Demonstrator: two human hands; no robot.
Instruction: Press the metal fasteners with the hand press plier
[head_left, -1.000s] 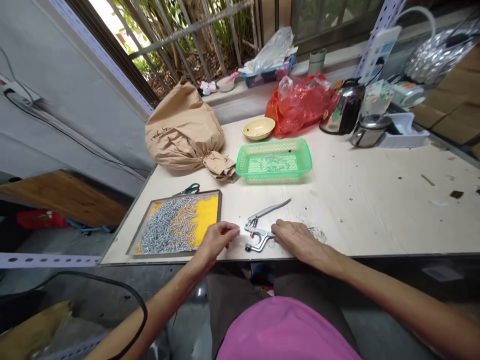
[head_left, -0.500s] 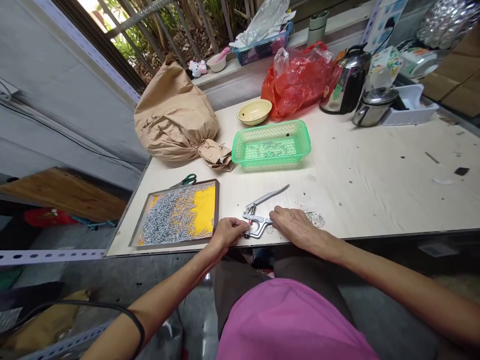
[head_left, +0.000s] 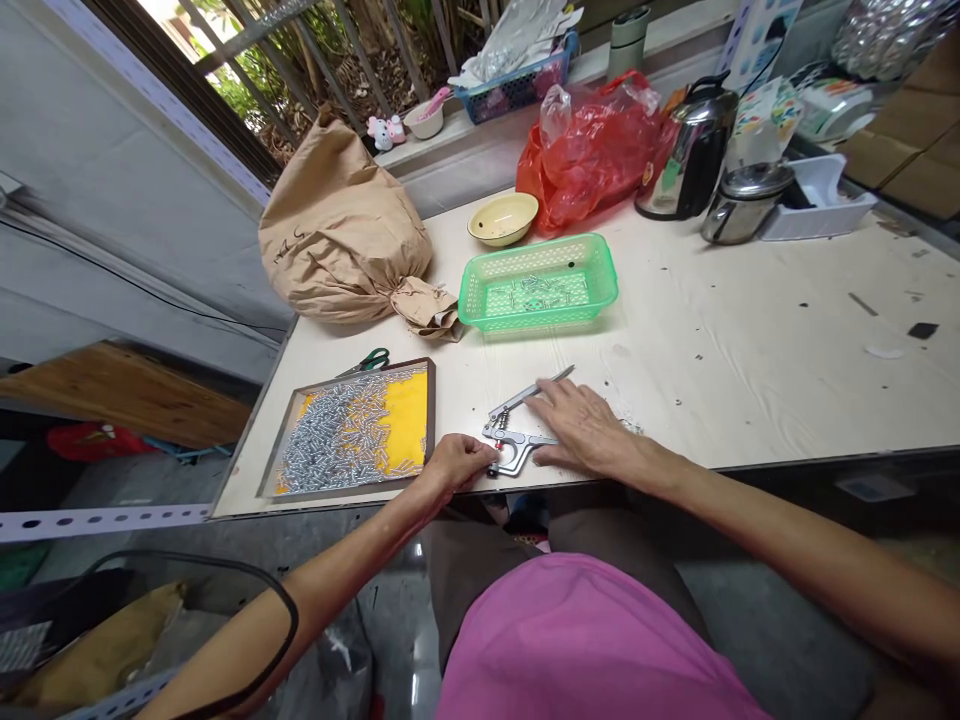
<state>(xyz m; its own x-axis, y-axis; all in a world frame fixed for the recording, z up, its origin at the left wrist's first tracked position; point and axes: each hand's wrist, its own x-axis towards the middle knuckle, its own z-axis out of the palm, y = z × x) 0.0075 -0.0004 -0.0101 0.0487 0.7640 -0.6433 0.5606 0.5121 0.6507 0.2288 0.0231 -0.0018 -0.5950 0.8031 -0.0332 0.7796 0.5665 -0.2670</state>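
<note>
A pair of silver snap-fastener pliers (head_left: 517,440) lies at the table's front edge, its handles spread apart and a spring between them. A small red bit shows at the jaws. My left hand (head_left: 460,462) is closed in a pinch beside the jaws; what its fingertips hold is too small to make out. Across both handles reaches my right hand (head_left: 581,425), fingers over the upper handle and thumb by the lower one. Left of the pliers, a shallow tray (head_left: 430,410) with a yellow bottom holds many small metal pieces (head_left: 330,435).
Beyond the pliers stands a green basket (head_left: 540,318) with several small metal pieces. Behind are a cream bowl (head_left: 502,220), a red plastic bag (head_left: 592,160) and a brown paper bag (head_left: 345,230). Green-handled scissors (head_left: 375,358) lie behind the tray. A metal kettle (head_left: 686,155) stands back right.
My right hand has spread from the lower handle to span both handles, its fingers now over the upper one. My left hand stays at the jaws. The view has shifted slightly.
</note>
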